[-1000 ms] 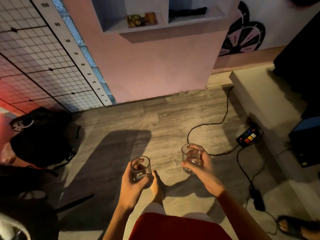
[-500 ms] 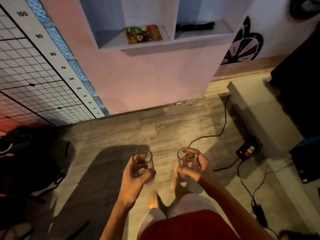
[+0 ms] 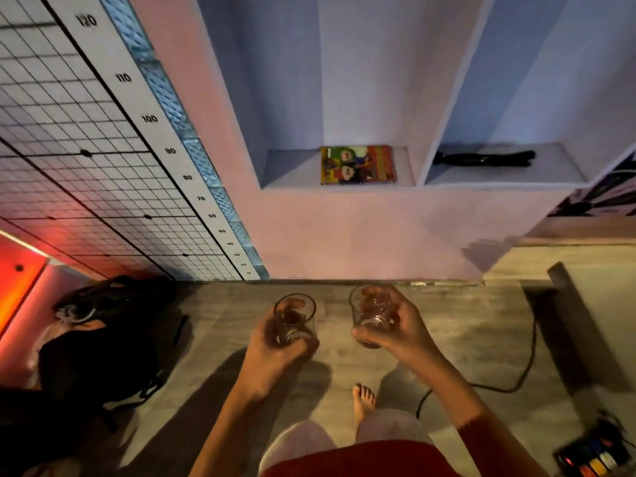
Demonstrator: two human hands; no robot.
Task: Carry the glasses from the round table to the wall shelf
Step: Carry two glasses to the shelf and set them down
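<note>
I carry two clear drinking glasses, one in each hand, upright at waist height. My left hand (image 3: 272,356) grips the left glass (image 3: 294,316) from below and the side. My right hand (image 3: 401,330) wraps around the right glass (image 3: 370,309). Straight ahead, recessed in the pink wall, is the wall shelf (image 3: 292,173) with two compartments. The left compartment holds a colourful book (image 3: 358,164); the right one holds a black folded object (image 3: 481,158). The round table is out of view.
A black backpack (image 3: 103,342) lies on the wooden floor at left, below a wire grid panel (image 3: 69,160) and a height ruler (image 3: 155,132). A black cable (image 3: 516,373) runs to a power strip (image 3: 592,459) at lower right. My bare foot (image 3: 363,401) is below the glasses.
I have walked closer to the wall; the shelf now fills the upper middle of the view. Both glasses stay held, raised slightly toward the shelf.
</note>
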